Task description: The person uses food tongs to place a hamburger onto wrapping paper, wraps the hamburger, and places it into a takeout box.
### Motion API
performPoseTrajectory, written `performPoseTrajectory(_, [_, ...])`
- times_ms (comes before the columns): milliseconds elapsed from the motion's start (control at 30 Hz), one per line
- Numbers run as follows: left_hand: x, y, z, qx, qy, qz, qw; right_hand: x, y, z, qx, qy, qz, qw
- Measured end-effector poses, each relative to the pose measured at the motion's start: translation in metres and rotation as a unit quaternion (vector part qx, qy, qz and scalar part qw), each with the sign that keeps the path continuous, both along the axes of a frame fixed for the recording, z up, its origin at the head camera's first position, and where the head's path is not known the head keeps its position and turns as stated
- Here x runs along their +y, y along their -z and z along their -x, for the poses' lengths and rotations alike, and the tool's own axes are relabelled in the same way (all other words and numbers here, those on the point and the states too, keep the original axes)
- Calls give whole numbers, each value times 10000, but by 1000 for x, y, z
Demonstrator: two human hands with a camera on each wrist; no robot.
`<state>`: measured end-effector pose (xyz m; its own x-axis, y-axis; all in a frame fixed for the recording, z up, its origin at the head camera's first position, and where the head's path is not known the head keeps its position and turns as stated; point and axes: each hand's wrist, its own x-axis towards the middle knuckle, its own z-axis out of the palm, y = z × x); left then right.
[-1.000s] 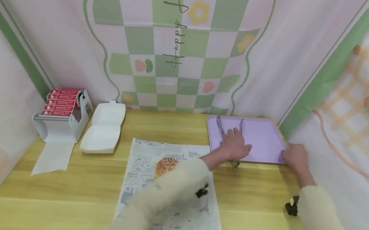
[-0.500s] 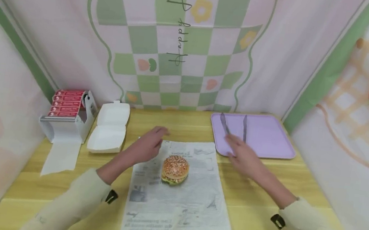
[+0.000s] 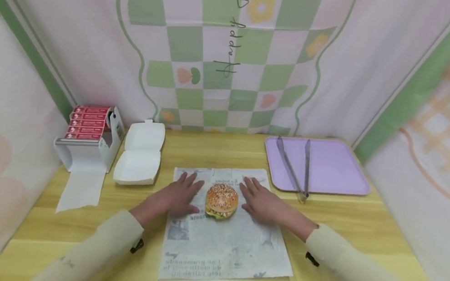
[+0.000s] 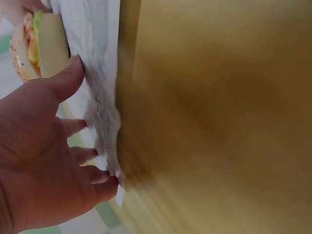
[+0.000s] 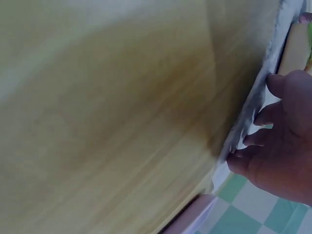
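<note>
A sesame-bun burger [image 3: 221,202] with lettuce and filling sits on a newsprint-patterned sheet of paper [image 3: 229,255]. My left hand [image 3: 178,195] is spread at the left of the burger, its fingertips touching the paper; the left wrist view shows the thumb and fingertips along the sheet [image 4: 105,97], with the burger [image 4: 44,44] beyond the thumb. On the burger's other side my right hand [image 3: 261,201] lies with fingers spread on the paper. In the right wrist view those fingers [image 5: 265,114] meet the sheet near its edge. Neither hand holds anything.
A purple tray [image 3: 339,171] stands at the back right, with metal tongs [image 3: 290,165] lying on it and over its front edge. At the left are an open white takeaway box [image 3: 140,159] and a dispenser [image 3: 105,146] with red-printed roll and a white strip hanging out.
Both hands have come from the tray area to the paper, one on each side of the burger. The tray and tongs are released, and the burger is fully uncovered.
</note>
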<state>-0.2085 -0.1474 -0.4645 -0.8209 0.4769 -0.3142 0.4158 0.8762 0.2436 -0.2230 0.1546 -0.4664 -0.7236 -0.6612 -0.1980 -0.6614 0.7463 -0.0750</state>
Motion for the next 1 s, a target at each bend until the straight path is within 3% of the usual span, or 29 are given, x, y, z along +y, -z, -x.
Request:
performPoseTrajectory(200, [-2, -11, 32, -68, -261, 3, 9996, -7, -4, 29, 92, 94, -182, 9997])
performPoseTrajectory(367, [-5, -13, 47, -215, -1119, -406, 9927, -13, -11, 49, -183, 111, -127, 9997])
performPoseTrajectory(500, [-6, -8, 49, 27, -2199, -1232, 9677, -17, -18, 58, -562, 171, -284, 9979])
performPoseTrajectory(600, [-6, -4, 51, 451, -2741, -1727, 9450, -22, -28, 67, -745, 165, -331, 9965])
performPoseTrajectory(700, [-7, 2, 52, 833, -2882, -1873, 9354, -31, -37, 82, -599, 85, -1, 9982])
performPoseTrajectory(833, [-8, 9, 51, 820, -2967, -2162, 9266, -51, -45, 111, -275, -90, 461, 9985])
performPoseTrajectory(933, [-9, 8, 54, 918, -3010, -2476, 9163, -70, -50, 136, -515, -132, 488, 9974])
performPoseTrajectory(1000, [-10, 4, 57, 1138, -2900, -2564, 9150, -82, -50, 149, -842, -121, 430, 9954])
